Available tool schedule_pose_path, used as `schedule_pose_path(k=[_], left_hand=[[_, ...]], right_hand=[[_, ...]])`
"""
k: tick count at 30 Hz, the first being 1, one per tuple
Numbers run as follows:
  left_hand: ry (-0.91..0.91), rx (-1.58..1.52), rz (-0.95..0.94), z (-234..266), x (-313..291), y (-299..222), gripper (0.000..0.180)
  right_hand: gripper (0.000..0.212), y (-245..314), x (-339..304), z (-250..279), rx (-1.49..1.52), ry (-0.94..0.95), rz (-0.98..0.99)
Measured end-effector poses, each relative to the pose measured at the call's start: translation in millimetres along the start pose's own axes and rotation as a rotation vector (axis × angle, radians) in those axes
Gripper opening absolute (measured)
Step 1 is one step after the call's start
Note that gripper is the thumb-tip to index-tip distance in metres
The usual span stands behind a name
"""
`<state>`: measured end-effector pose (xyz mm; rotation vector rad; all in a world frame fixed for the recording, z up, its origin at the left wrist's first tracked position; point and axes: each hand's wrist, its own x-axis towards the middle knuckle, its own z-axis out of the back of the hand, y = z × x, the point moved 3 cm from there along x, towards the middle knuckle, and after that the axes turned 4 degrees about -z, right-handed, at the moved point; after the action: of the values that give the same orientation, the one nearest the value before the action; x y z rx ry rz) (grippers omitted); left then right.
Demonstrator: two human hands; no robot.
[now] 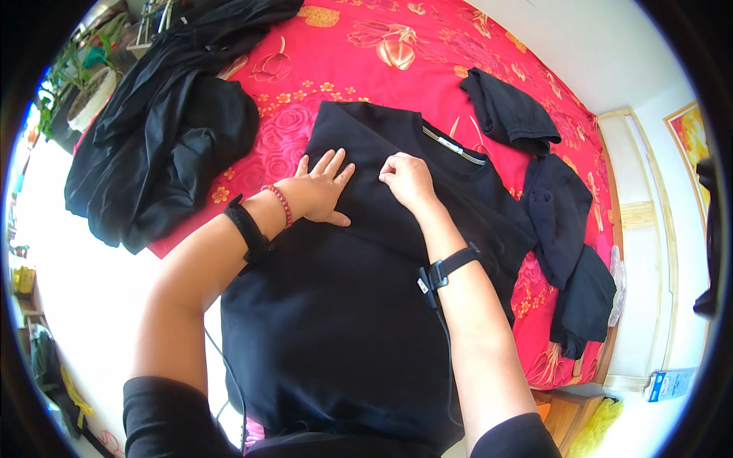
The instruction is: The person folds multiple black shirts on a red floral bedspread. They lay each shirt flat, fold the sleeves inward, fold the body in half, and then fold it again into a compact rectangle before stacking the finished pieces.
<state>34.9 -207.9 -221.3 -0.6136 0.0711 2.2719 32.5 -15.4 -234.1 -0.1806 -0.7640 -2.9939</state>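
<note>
A black shirt lies spread on a red floral bedspread, with its neckline and a pale striped neck band toward the far right. My left hand rests flat on the shirt's left part, fingers spread. Just right of it, my right hand is over the shirt below the neckline, its fingers curled and thumb and forefinger together. Whatever is between those fingertips, if anything, is too small to make out. The shirt's near part runs down toward my dark clothing, and the border between them is hard to see.
Rumpled black clothing lies in a heap on the left. Along the right edge of the bed sit three folded dark bundles: a far one, a middle one and a near one. A potted plant stands at far left.
</note>
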Motion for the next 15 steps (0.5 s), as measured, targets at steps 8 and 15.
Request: schedule_pose_path(k=[8, 15], left_hand=[[0.019, -0.044, -0.023, -11, 2, 6, 0.12], [0.037, -0.051, -0.046, -4, 3, 10, 0.126]], right_hand=[[0.011, 18, -4, 6, -0.239, -0.06, 0.024], [0.008, -110, -192, 215, 0.156, -0.117, -0.315]])
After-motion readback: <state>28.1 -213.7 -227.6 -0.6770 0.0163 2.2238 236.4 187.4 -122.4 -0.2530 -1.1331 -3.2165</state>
